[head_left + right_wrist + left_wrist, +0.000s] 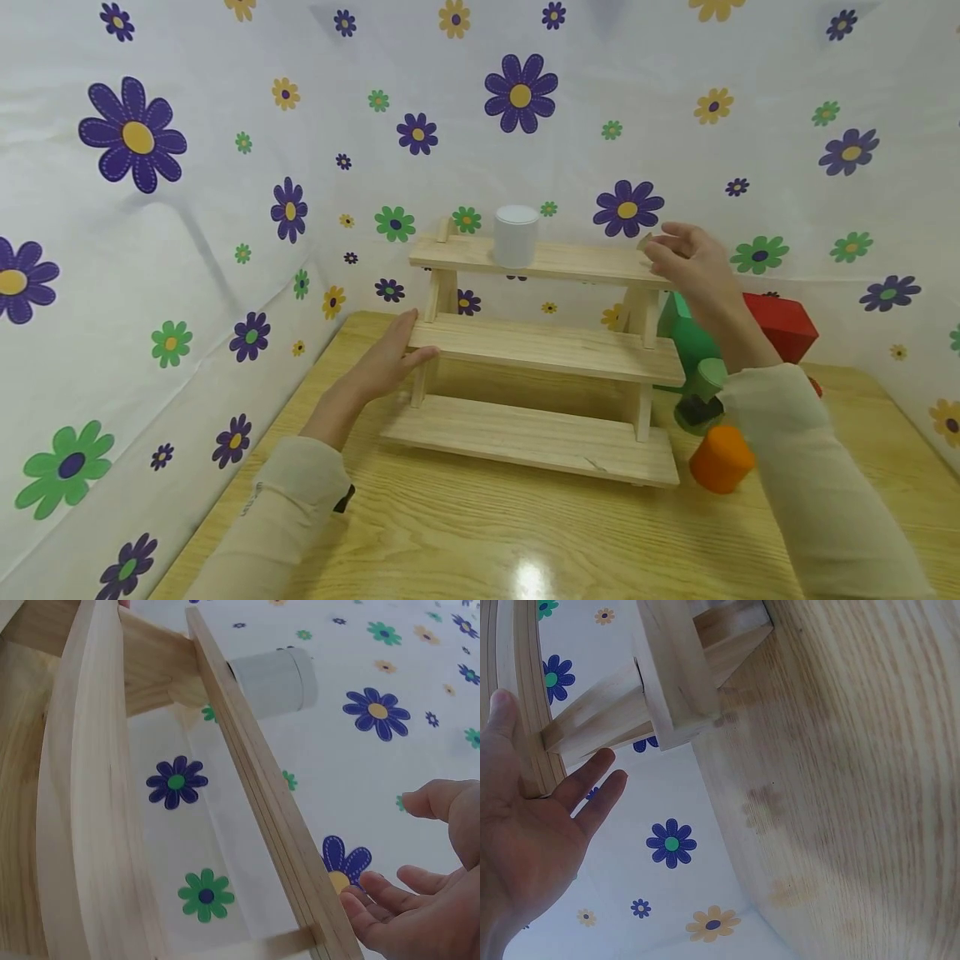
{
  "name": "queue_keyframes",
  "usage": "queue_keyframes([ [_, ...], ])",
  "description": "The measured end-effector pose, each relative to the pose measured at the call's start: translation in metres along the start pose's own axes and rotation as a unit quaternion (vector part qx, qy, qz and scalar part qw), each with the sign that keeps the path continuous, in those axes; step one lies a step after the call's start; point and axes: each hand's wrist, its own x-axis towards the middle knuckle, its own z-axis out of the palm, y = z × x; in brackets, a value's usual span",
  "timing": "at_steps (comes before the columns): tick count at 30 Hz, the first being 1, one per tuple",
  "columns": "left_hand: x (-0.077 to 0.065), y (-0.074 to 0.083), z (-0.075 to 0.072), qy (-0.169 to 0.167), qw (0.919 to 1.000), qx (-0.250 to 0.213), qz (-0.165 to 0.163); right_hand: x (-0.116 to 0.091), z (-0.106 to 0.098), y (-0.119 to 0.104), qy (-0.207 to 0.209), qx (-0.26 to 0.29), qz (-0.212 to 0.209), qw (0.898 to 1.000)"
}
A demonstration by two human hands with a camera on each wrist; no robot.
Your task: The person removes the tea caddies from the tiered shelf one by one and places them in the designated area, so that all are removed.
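Observation:
A three-tier wooden shelf stand [551, 342] stands on the table in the head view. A white cylinder [515, 237] sits upright on its top tier, left of the middle. At the left end of the middle tier my left hand [390, 358] grips the board; the left wrist view shows the thumb [502, 712] on one side of the board and the fingers [592, 787] past its end. My right hand [693, 262] is at the right end of the top tier, beside a post tip [644, 241]. In the right wrist view its thumb and loosely bent fingers [394, 896] are spread apart with nothing between them.
Right of the stand are a green block [682, 337], a red block [780, 327], a pale green cylinder [708, 379], a dark object [697, 412] and an orange cylinder [722, 460]. A flower-printed white cloth [450, 50] hangs behind and to the left of the wood-grain table [420, 533].

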Motion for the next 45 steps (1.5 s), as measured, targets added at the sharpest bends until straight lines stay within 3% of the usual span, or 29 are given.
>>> queue_keyframes([
  [15,-0.001,0.001,-0.001,0.002,1.0,0.002,-0.004,0.014,0.045,-0.026,-0.049,0.069,-0.016,0.996],
  [20,0.0,0.001,0.0,0.0,1.0,0.006,-0.006,0.019,0.061,-0.034,-0.051,0.07,0.002,0.996],
  [32,-0.001,0.0,0.0,0.001,0.9999,0.008,-0.011,0.032,0.096,-0.04,-0.06,0.072,-0.004,0.996],
  [45,-0.002,0.003,-0.001,0.003,0.9999,0.009,-0.008,0.044,0.139,-0.051,-0.053,0.14,-0.033,0.988],
])
